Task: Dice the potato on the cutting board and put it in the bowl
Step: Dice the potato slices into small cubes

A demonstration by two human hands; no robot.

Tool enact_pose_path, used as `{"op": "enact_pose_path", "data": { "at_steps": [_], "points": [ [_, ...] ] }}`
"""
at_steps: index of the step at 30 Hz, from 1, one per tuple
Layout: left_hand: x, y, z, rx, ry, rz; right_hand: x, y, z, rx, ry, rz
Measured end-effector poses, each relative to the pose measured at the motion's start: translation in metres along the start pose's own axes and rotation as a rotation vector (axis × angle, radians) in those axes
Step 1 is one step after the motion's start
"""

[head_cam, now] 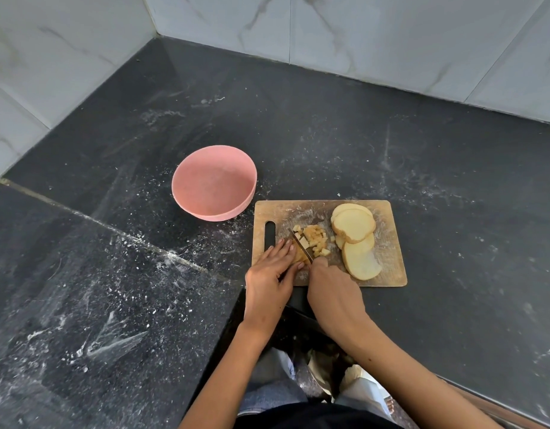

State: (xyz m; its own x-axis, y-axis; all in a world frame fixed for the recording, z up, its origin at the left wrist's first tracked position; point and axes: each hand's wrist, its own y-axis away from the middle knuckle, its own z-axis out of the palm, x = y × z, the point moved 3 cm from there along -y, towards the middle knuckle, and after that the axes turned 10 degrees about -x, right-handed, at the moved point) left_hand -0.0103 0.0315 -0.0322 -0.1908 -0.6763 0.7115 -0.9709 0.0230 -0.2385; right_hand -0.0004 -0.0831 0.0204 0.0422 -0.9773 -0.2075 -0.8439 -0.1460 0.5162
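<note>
Currently, progress: dicing is partway along.
Cutting board (388, 267): lying on the dark worktop (453, 212).
Diced potato (314, 239): a small pile sitting mid-board.
Potato slices (357, 239): several overlapping rounds waiting uncut on the right of the board.
Knife (300, 244): blade resting beside the dice.
Right hand (332, 292): fingers closing round the knife handle.
Left hand (270, 274): fingers pressing flat on a potato piece.
Bowl (214, 182): pink, standing empty just left of the board; nothing is blocking the way.

Pink bowl (214, 183), tan wooden cutting board (388, 243), pale yellow potato slices (355, 226), white-speckled black counter (329, 134)
</note>
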Motion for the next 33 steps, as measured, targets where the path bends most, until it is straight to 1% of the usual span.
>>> {"op": "enact_pose_path", "data": {
  "at_steps": [3,7,16,21,27,30,33],
  "points": [
    [0.001,-0.001,0.000,-0.004,-0.019,0.021,-0.004,-0.007,-0.004,-0.038,-0.003,-0.015],
    [0.002,-0.001,0.002,-0.026,-0.034,0.008,0.005,-0.006,0.000,-0.076,-0.050,-0.036],
    [0.004,-0.001,0.000,-0.088,-0.084,0.025,0.002,-0.008,-0.004,-0.089,-0.088,-0.056],
    [0.008,0.000,0.001,-0.078,-0.165,0.025,0.010,0.005,0.005,-0.110,-0.087,-0.015],
    [0.009,0.001,0.003,-0.058,-0.159,0.015,-0.001,-0.001,0.004,-0.047,-0.049,0.013],
    [0.011,0.001,0.004,-0.013,-0.143,-0.002,0.006,0.004,0.010,-0.092,-0.029,0.009],
    [0.011,0.002,0.005,-0.010,-0.131,-0.014,0.015,0.017,0.017,-0.112,-0.028,0.011]
  ]
}}
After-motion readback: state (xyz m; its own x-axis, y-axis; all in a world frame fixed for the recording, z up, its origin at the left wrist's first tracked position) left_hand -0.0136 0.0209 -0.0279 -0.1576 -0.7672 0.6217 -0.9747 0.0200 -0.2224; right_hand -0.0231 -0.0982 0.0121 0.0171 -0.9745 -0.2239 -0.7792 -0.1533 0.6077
